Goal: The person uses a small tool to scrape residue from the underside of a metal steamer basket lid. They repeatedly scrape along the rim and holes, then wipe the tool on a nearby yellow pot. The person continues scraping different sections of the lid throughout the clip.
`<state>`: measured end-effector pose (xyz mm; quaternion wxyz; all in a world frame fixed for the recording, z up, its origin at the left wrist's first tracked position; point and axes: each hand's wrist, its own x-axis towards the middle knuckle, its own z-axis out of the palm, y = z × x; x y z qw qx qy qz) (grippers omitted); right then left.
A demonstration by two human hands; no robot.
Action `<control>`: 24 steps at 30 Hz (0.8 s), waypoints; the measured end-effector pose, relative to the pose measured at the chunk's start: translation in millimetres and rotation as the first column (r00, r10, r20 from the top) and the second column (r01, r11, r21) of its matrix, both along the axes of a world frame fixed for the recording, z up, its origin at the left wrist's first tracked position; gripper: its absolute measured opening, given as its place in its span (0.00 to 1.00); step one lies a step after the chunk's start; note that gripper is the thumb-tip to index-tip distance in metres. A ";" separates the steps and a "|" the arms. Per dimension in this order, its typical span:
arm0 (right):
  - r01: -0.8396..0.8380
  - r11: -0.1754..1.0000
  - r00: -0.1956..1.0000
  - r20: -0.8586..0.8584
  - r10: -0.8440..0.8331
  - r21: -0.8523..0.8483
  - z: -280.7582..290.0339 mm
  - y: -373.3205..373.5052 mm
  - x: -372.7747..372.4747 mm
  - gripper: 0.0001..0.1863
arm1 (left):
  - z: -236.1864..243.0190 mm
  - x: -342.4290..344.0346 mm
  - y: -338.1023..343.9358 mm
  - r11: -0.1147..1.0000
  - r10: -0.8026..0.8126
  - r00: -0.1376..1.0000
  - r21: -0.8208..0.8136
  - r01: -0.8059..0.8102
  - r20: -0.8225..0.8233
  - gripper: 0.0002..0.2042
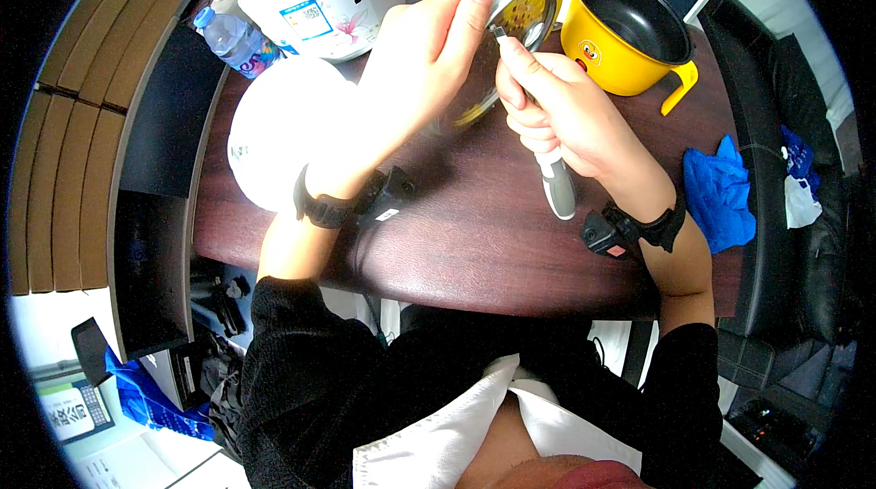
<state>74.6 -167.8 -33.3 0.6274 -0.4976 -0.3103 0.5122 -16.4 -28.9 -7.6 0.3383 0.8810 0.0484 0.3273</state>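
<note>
My left hand (424, 56) is closed at the edge of a round, see-through lid (527, 15) with a pale rim, tilted up above the table's far side. Its fingertips are partly hidden behind the lid. In my right hand (570, 110) is a hand tool (558, 188) with a white-and-grey handle pointing down toward me. The tool's metal end sticks out above my thumb, close to the lid. Right behind the lid stands a yellow pot (607, 60) with a black inside and a side handle. A white, overexposed round thing (278, 133) lies beside my left forearm.
At the far left of the dark wooden table (456, 261) stand a white flowered appliance body (374, 1) and a plastic bottle (235, 40). A blue cloth (718, 192) lies on the right edge. Cardboard boxes (68, 124) are stacked left; a black sofa (785, 261) is at the right.
</note>
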 end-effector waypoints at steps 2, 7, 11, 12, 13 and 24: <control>0.012 1.000 0.998 0.067 -0.011 -0.010 0.6 -0.3 0.6 0.23 | -2.7 0.2 0.5 1.000 -0.009 1.000 -0.007 0.009 0.001 0.18; 0.236 0.855 0.211 0.834 -0.509 0.462 -10.0 9.4 6.4 0.21 | -1.3 0.3 -0.1 0.998 0.018 1.000 0.053 -0.019 0.022 0.16; 0.173 0.866 -0.446 0.821 -0.356 0.469 14.1 0.2 17.2 0.15 | 1.0 1.1 0.4 0.998 0.029 0.999 0.060 -0.031 0.033 0.15; 0.140 0.868 -0.495 0.793 -0.356 0.477 19.3 -1.8 19.3 0.15 | 2.8 0.5 -0.9 0.997 0.035 0.999 0.065 -0.037 0.033 0.15; 0.105 0.869 -0.540 0.762 -0.358 0.483 23.5 -3.6 21.7 0.15 | 4.2 -1.4 -3.3 0.997 0.042 0.999 0.070 -0.044 0.032 0.15; 0.178 0.979 0.777 0.597 -0.201 0.099 11.9 -12.8 16.3 0.23 | -2.1 -2.8 -0.5 0.999 0.006 1.000 0.038 -0.006 0.008 0.18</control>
